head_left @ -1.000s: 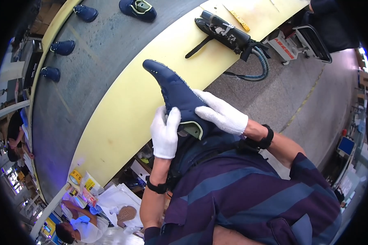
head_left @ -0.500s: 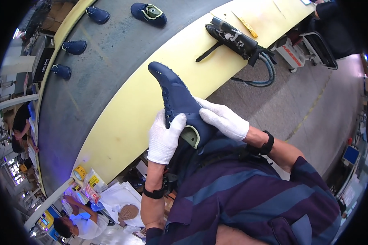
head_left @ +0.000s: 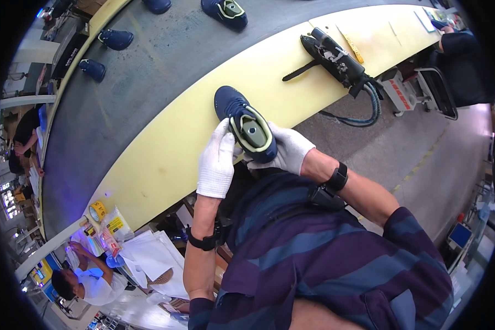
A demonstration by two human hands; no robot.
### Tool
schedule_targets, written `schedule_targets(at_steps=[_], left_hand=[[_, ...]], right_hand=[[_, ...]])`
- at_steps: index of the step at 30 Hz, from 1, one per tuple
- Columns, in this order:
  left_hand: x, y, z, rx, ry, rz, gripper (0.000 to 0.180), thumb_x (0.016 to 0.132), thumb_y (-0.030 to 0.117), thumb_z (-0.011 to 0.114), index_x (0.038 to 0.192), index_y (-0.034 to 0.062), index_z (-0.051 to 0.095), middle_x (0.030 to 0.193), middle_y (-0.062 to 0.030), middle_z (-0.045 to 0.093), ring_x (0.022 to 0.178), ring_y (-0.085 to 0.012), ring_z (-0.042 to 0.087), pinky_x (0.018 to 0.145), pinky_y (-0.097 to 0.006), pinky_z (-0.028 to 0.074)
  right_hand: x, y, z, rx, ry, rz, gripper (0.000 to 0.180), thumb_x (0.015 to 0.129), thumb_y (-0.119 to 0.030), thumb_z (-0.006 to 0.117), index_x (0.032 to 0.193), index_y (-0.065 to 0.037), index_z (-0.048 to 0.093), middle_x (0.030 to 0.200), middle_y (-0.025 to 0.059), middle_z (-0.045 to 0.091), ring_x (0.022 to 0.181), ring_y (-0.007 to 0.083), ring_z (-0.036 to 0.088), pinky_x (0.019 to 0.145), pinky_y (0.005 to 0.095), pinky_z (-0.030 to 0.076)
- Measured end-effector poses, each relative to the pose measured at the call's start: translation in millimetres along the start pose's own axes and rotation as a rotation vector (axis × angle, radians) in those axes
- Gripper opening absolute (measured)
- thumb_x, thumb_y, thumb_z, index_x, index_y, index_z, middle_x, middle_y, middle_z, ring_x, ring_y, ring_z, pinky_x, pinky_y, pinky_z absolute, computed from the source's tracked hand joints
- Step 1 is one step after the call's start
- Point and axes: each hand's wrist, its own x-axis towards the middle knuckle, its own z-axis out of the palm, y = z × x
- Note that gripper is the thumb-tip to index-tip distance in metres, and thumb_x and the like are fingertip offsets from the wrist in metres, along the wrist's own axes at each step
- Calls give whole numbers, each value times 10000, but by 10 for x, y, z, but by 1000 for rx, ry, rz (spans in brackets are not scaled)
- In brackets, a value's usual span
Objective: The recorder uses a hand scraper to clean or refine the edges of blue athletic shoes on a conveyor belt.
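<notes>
Both my hands wear white knitted gloves and hold a navy blue shoe (head_left: 230, 103) with a pale green lined collar. A grey-green last with a round hole fills its opening, which faces up toward me. The toe points away, over the yellow ledge. My left hand (head_left: 216, 164) grips the shoe's left side near the collar, fingers closed against it. Cupped around the heel and right side is my right hand (head_left: 291, 149); some of its fingers are hidden under the shoe. The sole is out of sight.
Beyond the yellow ledge (head_left: 148, 170) runs a grey conveyor belt (head_left: 132, 104) carrying several similar shoes (head_left: 115, 39). A black clamp-like device with hoses (head_left: 335, 58) lies on the ledge at right, beside a yellow cutter knife (head_left: 353, 48). Tape (head_left: 97, 210) and papers (head_left: 148, 256) are lower left, near another person (head_left: 96, 280).
The shoe has been turned from side-on to opening up. My right hand has moved under and around the heel; my left has shifted along the collar. The whole view has shifted slightly.
</notes>
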Motion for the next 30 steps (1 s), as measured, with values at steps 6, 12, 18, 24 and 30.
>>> schedule_targets(at_steps=[6, 12, 18, 24, 30], left_hand=[[-260, 273, 16, 226, -60, 85, 1165, 776, 398, 927, 1633, -19, 258, 1506, -288, 480, 1340, -444, 571, 1072, -469, 522], [-314, 254, 292, 147, 170, -129, 1331, 653, 393, 1003, 1631, -30, 206, 1505, -309, 485, 1338, -435, 592, 1084, -468, 528], [-220, 140, 127, 87, 479, -21, 794, 834, 149, 856, 1489, -24, 442, 1361, -207, 589, 1247, -289, 635, 1075, -408, 518], [7, 158, -348, 177, 557, 141, 655, 803, 147, 848, 1367, -12, 556, 1270, -196, 621, 1176, -319, 654, 1042, -417, 522], [358, 748, -459, 278, 502, 291, 581, 785, 253, 842, 1260, 38, 584, 1107, -187, 633, 985, -398, 693, 870, -479, 584]], right_hand=[[-18, 56, 130, 74, 12, -69, 524, 1170, -419, 353, 1545, -60, 425, 1489, 186, 566, 1292, 374, 633, 1032, 620, 584], [131, 239, 317, 16, 92, -82, 482, 1155, -376, 462, 1523, -66, 495, 1518, 137, 578, 1373, 272, 583, 1200, 472, 445], [83, 202, 455, -325, -29, 68, 517, 1133, -390, 523, 1456, 10, 569, 1405, 163, 668, 1288, 311, 651, 1144, 477, 486], [-292, -869, 481, -1538, 354, -1025, 298, 1019, -146, 662, 1237, 48, 722, 1176, 180, 757, 1108, 251, 726, 987, 365, 555], [-181, -2375, -356, -1830, 918, -1075, 506, 952, -272, 741, 1356, 15, 637, 1249, 317, 673, 1142, 439, 669, 1003, 477, 527]])
